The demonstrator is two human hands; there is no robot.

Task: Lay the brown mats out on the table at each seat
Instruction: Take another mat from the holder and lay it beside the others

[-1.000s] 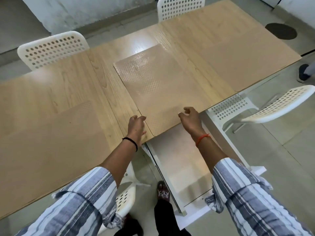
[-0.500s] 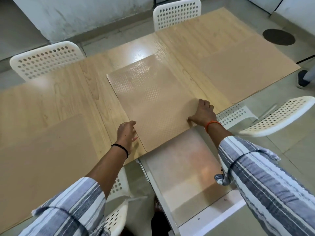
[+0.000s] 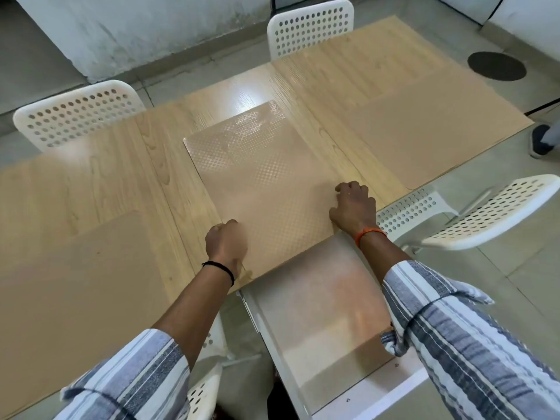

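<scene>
Pressing down on the textured brown mat, the left hand sits at its near-left corner with fingers curled in against the surface; whether it pinches the edge or only leans on it I cannot tell. The right hand rests on the mat's right side, fingers bent and spread, tips bearing down, gripping nothing. Set at the two near corners, the hands probably serve to steer the mat and square it with the counter, its near edge roughly flush with the counter's rim. That puts it at the middle seat on the near side, above a white tray-like frame that sticks out below the edge. Two plainer brown mats lie to either side, the left mat and the right mat, both flat on the counter. White perforated chairs stand around, one chair across the counter and another chair off to the right. Compared with a second ago, the right hand has moved from the mat's near edge up along its right side, and the left has slid onto the mat's corner; the mat itself sits a little farther onto the counter.
</scene>
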